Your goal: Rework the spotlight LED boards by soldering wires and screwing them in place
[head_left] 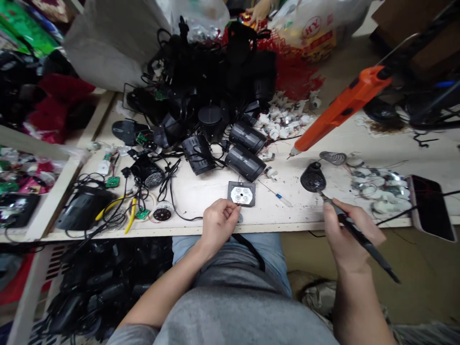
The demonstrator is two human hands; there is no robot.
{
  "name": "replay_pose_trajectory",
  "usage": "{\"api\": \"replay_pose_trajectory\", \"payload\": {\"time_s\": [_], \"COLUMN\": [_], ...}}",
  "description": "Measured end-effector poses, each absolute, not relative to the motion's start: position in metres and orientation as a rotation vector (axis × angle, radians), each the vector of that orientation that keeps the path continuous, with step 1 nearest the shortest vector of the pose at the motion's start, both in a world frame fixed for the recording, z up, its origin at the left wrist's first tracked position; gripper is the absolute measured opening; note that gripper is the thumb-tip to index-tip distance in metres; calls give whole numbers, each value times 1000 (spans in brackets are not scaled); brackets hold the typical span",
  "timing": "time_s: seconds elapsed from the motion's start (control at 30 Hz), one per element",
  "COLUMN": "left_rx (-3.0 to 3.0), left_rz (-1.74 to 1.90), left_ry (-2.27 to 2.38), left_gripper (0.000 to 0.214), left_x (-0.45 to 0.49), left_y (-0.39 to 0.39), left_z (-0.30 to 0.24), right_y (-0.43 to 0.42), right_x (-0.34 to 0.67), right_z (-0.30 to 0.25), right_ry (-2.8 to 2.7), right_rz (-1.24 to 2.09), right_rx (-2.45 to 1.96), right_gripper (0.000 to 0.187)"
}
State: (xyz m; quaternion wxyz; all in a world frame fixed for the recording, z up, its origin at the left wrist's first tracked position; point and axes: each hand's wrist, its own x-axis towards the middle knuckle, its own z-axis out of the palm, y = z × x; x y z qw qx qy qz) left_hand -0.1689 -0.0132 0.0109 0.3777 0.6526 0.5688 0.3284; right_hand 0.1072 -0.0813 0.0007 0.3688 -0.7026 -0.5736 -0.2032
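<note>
My right hand (350, 235) is closed round a black soldering iron (354, 230). The iron's tip meets the near edge of a small black dish (313, 178) of dark, shiny material. My left hand (221, 220) is closed in a pinch at the bench's front edge; what its fingertips hold, if anything, is too small to make out. Just beyond them lies a dark square frame (232, 187) with a white LED plate (241, 195) in it. A thin screwdriver (275, 193) with a clear handle rests to the right of this frame.
An orange electric screwdriver (338, 112) hangs over the bench. Black cylindrical housings (246, 163) and tangled cables fill the back and left. White motor-like parts (384, 187) and a phone (431, 206) lie at right. Yellow-handled pliers (131, 215) lie at left. Another person's hand (260, 10) shows far back.
</note>
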Motion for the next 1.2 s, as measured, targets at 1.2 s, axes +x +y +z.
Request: {"api": "replay_pose_trajectory", "payload": {"time_s": [1.2], "left_rx": [1764], "left_rz": [858], "left_ry": [1597], "left_gripper": [13], "left_x": [-159], "left_y": [-16], "left_z": [4], "right_y": [-79], "right_x": [14], "right_z": [32], "right_ry": [-1782], "right_rz": [81], "right_rx": [-1283], "right_gripper": [18]}}
